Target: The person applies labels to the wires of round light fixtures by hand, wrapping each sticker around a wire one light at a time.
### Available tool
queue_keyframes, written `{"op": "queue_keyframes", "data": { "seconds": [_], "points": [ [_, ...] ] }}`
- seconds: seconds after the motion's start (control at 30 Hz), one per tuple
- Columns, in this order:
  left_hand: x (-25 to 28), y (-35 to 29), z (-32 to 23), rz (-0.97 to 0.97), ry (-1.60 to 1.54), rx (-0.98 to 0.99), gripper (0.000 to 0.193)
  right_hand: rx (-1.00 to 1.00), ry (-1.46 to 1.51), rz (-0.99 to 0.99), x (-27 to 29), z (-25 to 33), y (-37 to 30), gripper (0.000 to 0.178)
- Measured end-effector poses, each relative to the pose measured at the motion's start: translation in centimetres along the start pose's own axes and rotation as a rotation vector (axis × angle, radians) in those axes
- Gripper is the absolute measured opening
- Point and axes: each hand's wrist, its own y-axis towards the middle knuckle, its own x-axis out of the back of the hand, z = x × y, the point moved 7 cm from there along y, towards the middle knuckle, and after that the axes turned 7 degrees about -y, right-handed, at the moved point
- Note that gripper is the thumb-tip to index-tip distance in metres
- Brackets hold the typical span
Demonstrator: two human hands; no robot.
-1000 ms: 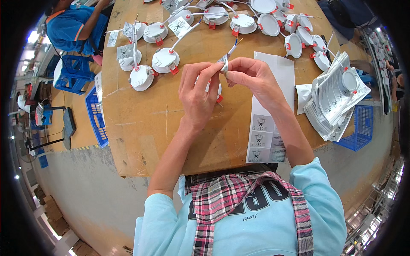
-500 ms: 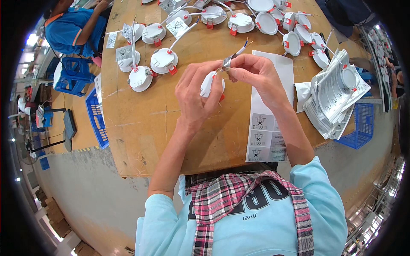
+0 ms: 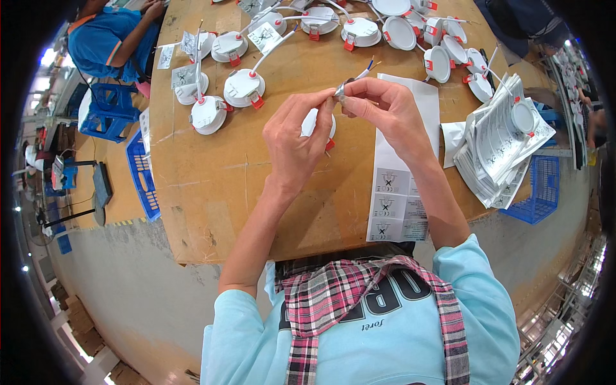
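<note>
A small silver label (image 3: 340, 91) is bent around the white cable (image 3: 363, 74) of a round white downlight (image 3: 310, 122). My left hand (image 3: 290, 133) pinches the label's near side between thumb and fingertips. From the other side, my right hand (image 3: 393, 114) closes thumb and forefinger on the label and cable. Bare blue and brown wire ends stick out beyond my right fingers. The downlight sits on the table, partly hidden behind my left hand. Under my right forearm lies a sheet of silver labels (image 3: 401, 137), several still on its lower part.
Several white downlights (image 3: 244, 87) with red-tipped clips stand at the far left, some with labelled cables. More downlights (image 3: 438, 64) crowd the far right. A stack of label sheets (image 3: 491, 138) lies at right, near a blue crate (image 3: 543, 189). A person (image 3: 109, 45) sits at far left.
The silver label now lies more tightly folded around the cable, and less of it shows between my fingers. My hands stay in nearly the same place; the whole view has shifted slightly.
</note>
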Motion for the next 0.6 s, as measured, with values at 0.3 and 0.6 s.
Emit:
{"op": "queue_keyframes", "data": {
  "seconds": [0.3,0.6],
  "points": [
    [0.1,0.9,-0.3,0.133,0.108,-0.068,0.011,-0.014,-0.074,-0.039,0.2,0.0,-0.1,0.015],
    [-0.3,2.6,-1.4,0.503,0.36,-0.15,0.008,0.008,-0.205,0.001,-0.1,0.8,-0.5,0.014]
  ]
}}
